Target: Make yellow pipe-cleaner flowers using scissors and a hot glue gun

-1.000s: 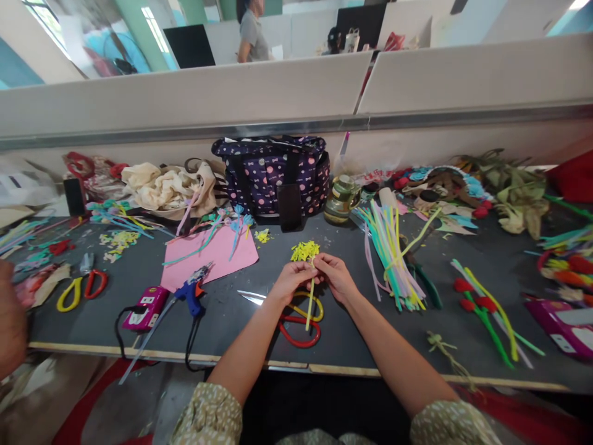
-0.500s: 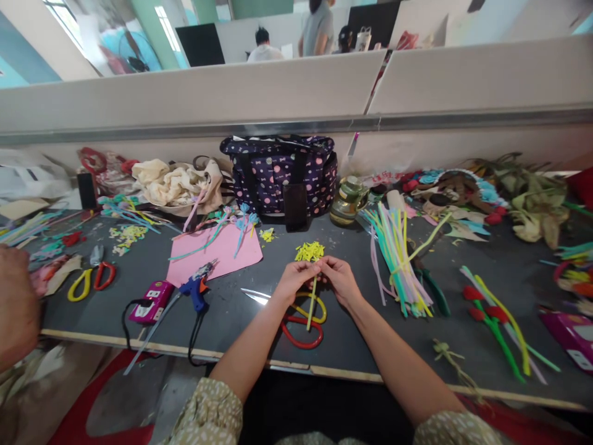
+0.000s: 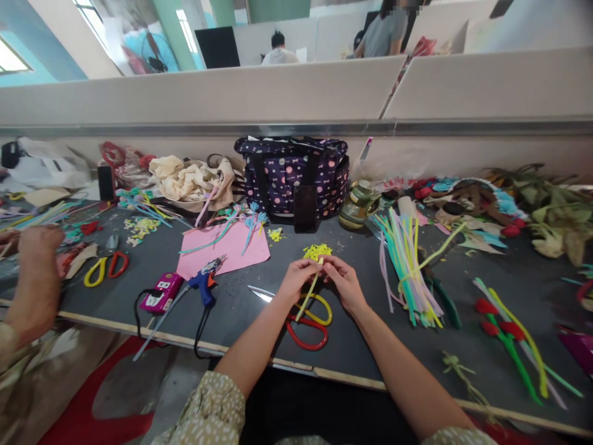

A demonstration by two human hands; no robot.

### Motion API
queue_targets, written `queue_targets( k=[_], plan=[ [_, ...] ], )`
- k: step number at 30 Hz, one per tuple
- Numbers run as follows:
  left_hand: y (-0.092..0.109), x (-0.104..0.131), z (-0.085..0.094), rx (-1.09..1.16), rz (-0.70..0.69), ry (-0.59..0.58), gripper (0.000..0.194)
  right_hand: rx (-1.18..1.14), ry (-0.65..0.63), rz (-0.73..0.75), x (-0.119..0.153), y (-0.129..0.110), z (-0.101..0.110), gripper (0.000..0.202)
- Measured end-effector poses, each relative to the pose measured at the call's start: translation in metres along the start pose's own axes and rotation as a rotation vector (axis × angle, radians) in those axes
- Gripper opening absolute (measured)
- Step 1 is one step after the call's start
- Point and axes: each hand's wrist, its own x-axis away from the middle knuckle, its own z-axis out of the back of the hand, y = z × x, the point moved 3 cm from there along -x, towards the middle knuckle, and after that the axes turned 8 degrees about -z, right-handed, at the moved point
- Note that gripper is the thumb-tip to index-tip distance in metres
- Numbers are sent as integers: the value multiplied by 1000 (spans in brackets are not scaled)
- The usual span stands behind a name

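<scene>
A pale yellow-green stem [image 3: 308, 299] hangs down and slightly left from between my two hands. My left hand [image 3: 299, 278] pinches it near its top, fingertips pressed together. My right hand [image 3: 341, 278] meets it there, its fingers closed at the same top end; the exact grip of each fingertip is too small to tell. Just behind the fingers lies a heap of bright yellow bits [image 3: 317, 251]. Under the hands and stem rest scissors with red and yellow handles [image 3: 307, 334], their blades pointing left.
A blue glue gun [image 3: 202, 285] and pink paper [image 3: 227, 250] lie left. Behind stand a patterned bag [image 3: 290, 176], a phone [image 3: 306, 209] and a jar [image 3: 357, 204]. Right is a bundle of fuzzy stems [image 3: 410, 266]. Another person's arm [image 3: 39, 278] reaches in at far left.
The stem's lower end has swung left, tilting it more. My hands stay together at its top. The whole view has shifted, with the table's things further right in the picture.
</scene>
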Motion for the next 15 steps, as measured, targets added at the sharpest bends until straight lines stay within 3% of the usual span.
queue_targets(
  k=[10, 15],
  plan=[
    [-4, 3, -5, -100, 2, -99, 36, 24, 71, 12, -1, 4, 10, 25],
    [-10, -2, -2, -43, 18, -58, 39, 35, 79, 30, -1, 3, 10, 29]
  ],
)
